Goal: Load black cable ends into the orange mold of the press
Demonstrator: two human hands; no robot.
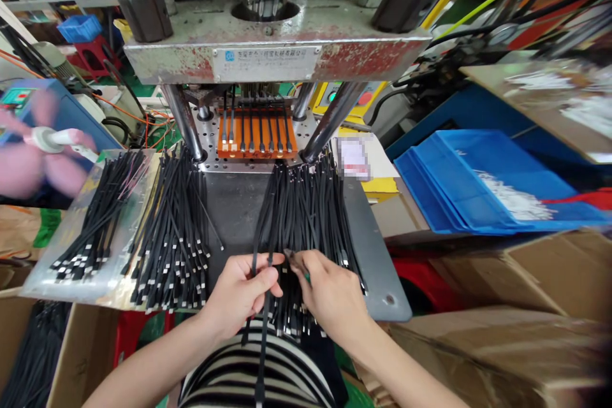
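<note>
My left hand (241, 293), in front of my lap, is closed on a flat black cable (262, 350). One cable end hangs down over my striped clothing; a second strand passes by the fingers. My right hand (332, 293) is wrapped round small pliers (292, 259) with a dark metal tip and a bit of green handle showing. Their tip is close to my left fingertips and the cable. Beneath both hands lies a thick bundle of black cables (310, 204) with metal-tipped ends. Behind it, an orange fixture (258, 152) in the press holds several black cable ends in a row.
The press (358, 51) with its steel columns stands over the dark worktable (234, 204). More black cables (174, 236) lie at left, beside a blurred pink fan (45, 140). Blue trays (430, 191) with white pieces and cardboard boxes (549, 280) are at right.
</note>
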